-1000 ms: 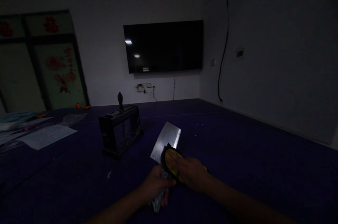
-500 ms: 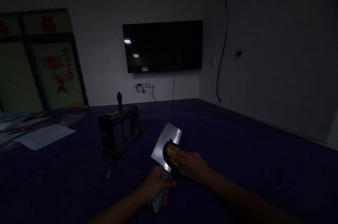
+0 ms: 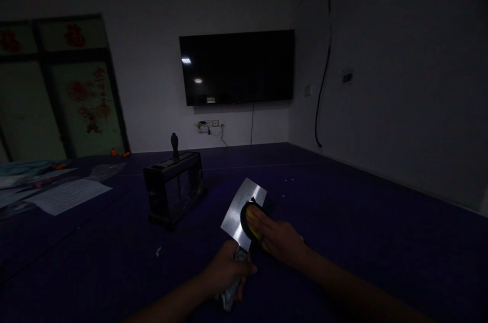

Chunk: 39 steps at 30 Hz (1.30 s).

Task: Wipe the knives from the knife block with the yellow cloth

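Observation:
My left hand (image 3: 227,268) is wrapped round the handle of a cleaver (image 3: 241,205), whose broad shiny blade points up and away from me. The handle looks grey and mottled, partly hidden by my fingers. Pressed against the right side of the blade is a yellow and black cloth or pad (image 3: 252,217); its exact kind is too dark to tell. My right hand (image 3: 281,241) is closed on that pad, fingers over its yellow face. To the left stands a black knife holder (image 3: 173,165) with open sides and a dark handle (image 3: 174,145) sticking up from its top.
Dark blue matting (image 3: 335,196) covers the surface. Printed paper (image 3: 70,196) and clear plastic (image 3: 107,171) lie at the left, with small orange items (image 3: 120,153) behind. White scraps (image 3: 158,251) are scattered about. A television (image 3: 238,68) hangs on the far wall.
The view has turned slightly left, so the scene sits a little further right. Both hands keep their holds; the pad remains on the blade with at most a slight shift.

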Each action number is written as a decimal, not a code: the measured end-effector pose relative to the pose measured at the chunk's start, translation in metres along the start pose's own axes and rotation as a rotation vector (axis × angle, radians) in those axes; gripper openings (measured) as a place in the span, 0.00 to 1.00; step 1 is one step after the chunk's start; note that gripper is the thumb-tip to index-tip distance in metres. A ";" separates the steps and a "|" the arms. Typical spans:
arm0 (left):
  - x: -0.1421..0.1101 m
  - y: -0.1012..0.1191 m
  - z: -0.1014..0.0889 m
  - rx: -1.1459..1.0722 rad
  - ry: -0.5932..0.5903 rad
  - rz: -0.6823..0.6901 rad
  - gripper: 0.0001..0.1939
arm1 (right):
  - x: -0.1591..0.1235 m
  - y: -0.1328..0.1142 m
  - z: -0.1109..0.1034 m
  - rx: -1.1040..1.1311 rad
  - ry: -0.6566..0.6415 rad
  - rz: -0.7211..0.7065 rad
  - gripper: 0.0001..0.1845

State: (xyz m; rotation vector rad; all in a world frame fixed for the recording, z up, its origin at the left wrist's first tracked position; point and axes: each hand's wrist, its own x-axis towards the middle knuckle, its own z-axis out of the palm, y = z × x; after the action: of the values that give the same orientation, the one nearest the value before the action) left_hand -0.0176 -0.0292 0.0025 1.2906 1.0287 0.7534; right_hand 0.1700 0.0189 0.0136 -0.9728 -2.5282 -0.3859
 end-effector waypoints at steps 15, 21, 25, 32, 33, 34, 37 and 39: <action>0.003 -0.002 -0.004 -0.008 -0.025 0.010 0.19 | -0.002 -0.003 -0.001 -0.003 0.008 -0.148 0.36; 0.000 -0.003 -0.004 0.004 -0.012 0.008 0.19 | 0.003 0.000 -0.001 0.043 0.096 0.104 0.37; 0.000 -0.002 -0.004 0.013 -0.019 -0.004 0.18 | 0.004 0.001 0.001 0.096 0.173 0.168 0.39; -0.001 0.000 -0.002 0.030 0.002 -0.011 0.16 | 0.004 0.002 0.004 0.146 0.208 0.100 0.38; -0.001 0.000 -0.002 0.029 0.003 -0.005 0.16 | 0.003 0.002 0.004 0.144 0.206 0.083 0.37; 0.000 0.000 -0.002 0.025 0.005 0.001 0.17 | 0.003 0.002 0.004 0.137 0.195 0.063 0.37; 0.001 0.000 -0.002 0.025 0.016 0.010 0.16 | 0.001 0.000 0.004 0.098 0.136 -0.008 0.35; 0.001 -0.001 -0.002 0.026 0.017 0.010 0.16 | 0.000 -0.001 0.003 0.080 0.112 -0.059 0.34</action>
State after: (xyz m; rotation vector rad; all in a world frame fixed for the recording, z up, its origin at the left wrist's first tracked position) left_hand -0.0191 -0.0277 0.0011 1.3145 1.0502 0.7616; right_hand 0.1687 0.0191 0.0112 -0.8254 -2.4557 -0.3439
